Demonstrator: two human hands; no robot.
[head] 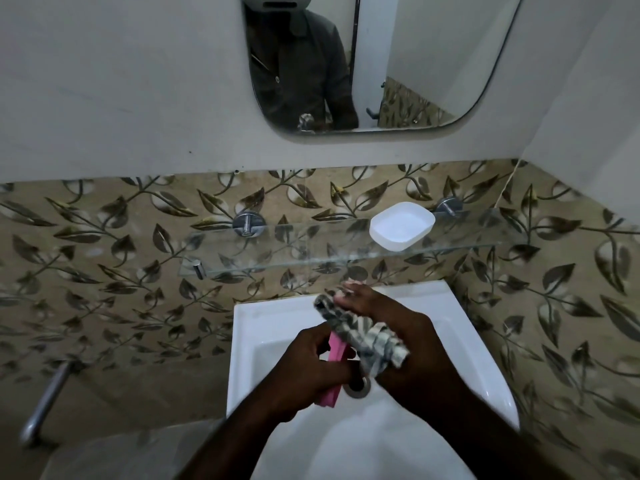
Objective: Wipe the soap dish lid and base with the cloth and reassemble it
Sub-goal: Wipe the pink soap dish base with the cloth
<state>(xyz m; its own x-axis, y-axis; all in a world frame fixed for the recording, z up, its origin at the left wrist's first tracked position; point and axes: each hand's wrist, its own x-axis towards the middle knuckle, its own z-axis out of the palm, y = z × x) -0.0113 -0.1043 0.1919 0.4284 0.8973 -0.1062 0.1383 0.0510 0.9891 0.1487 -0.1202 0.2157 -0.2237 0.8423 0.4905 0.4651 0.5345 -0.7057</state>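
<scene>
1. Pink plastic soap dish part (334,345): over white ceramic sink (263,327), held on edge, long axis pointing away toward wall; left hand (311,370) fingers curled round it.
2. Striped grey-white cloth (367,337): bunched, lying across pink part, gripped by right hand (405,329).
3. White rounded-rectangular soap dish part (401,227): hollow up, on glass shelf (311,247).

Both forearms (346,438) are bare down to the left hand (311,370) and right hand (401,329). Up in the mirror (433,57), the reflection wears a dark grey collared jacket (298,74), with a pale grey headset (277,3) on top.
</scene>
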